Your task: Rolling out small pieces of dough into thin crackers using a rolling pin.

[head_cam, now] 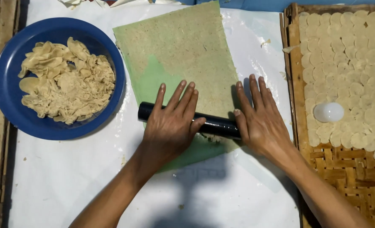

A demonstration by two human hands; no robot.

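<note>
A black cylindrical roller (215, 123) lies across a green plastic sheet (153, 82) that has a thin layer of beige dough (187, 46) spread over its far part. My left hand (170, 122) presses flat on the roller's left half, fingers spread forward. My right hand (259, 116) rests palm down on the roller's right end, fingers stretched onto the white table cover. Neither hand curls around the roller.
A blue bowl (10, 71) of beige dough scraps sits at the left. At the right stands a woven bamboo tray (348, 169) with several thin round dough discs and a white bulb-shaped object (329, 112). White plastic (69, 177) covers the table.
</note>
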